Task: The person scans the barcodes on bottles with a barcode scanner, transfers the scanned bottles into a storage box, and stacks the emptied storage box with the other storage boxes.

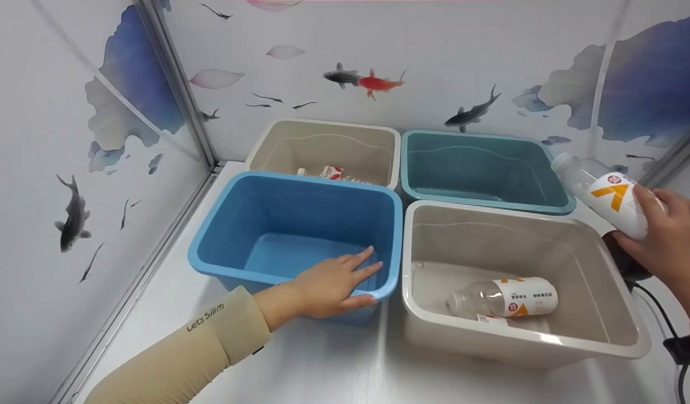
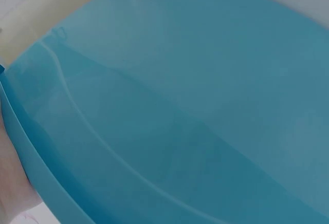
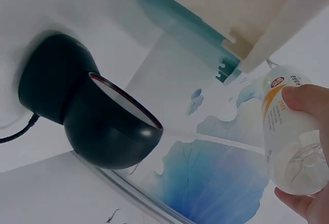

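Left hand (image 1: 334, 286): fingers spread, gripping nothing, over near-right corner of blue plastic bin (image 1: 300, 202); well apart from bottle. Right hand (image 1: 670, 235): grips base end of clear, round bottle (image 1: 617, 199), white-labelled, beside near beige bin (image 1: 491, 342). Bottle axis slanted, neck up-left, toward glossy teal bin (image 1: 479, 168). Beyond: fish-printed wall (image 1: 435, 33).

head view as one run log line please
right hand: holds tilted white-labelled clear bottle | left hand: spread at blue bin, near right corner | front-right beige bin: matching bottle lying inside
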Demonstrator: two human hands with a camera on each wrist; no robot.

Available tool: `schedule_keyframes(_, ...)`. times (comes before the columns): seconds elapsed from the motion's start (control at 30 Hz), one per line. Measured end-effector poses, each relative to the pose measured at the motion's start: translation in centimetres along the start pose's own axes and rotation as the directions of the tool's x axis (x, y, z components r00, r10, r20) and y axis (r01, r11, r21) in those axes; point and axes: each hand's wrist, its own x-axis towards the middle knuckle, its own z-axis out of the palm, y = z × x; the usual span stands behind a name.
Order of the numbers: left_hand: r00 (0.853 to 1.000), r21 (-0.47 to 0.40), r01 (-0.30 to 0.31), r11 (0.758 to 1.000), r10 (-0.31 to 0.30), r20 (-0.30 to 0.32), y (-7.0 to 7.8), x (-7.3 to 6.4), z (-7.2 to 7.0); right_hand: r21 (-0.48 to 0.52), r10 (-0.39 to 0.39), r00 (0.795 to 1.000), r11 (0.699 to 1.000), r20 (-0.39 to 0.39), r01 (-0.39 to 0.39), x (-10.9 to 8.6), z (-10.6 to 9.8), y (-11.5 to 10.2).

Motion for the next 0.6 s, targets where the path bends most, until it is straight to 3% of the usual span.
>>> schedule_keyframes(0.2, 1.000, 0.003, -0.006, 1.000, 0.006, 0.000, 0.0, 0.0, 0.0, -0.057, 0.007, 0.999, 0.998, -0.046, -0.010, -1.0, 0.9, 1.0)
schedule_keyframes(0.6, 1.000, -0.018, 0.013, 1.000, -0.013, 0.006, 0.1, -0.1, -0.1, -0.143, 0.053, 0.999, 0.988, 0.008, -0.051, -2.7, 2.3, 2.1)
